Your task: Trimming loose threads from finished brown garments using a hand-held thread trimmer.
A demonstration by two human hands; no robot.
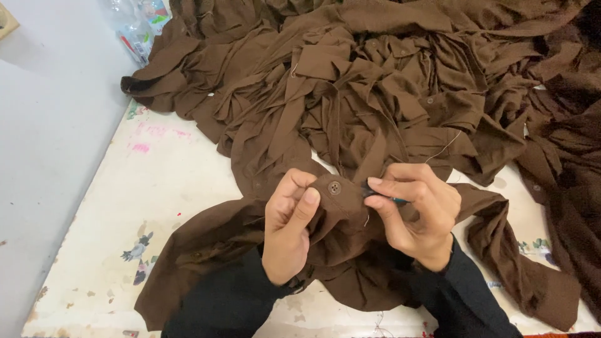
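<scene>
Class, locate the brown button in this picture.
In the head view, the brown button sits on the brown garment, low centre, between left hand and right hand.

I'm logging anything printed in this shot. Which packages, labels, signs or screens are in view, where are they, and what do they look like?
Clear plastic packaging: top left, behind the pile of brown garments, crumpled, with red, green and blue print.
No signs or screens show.
</scene>
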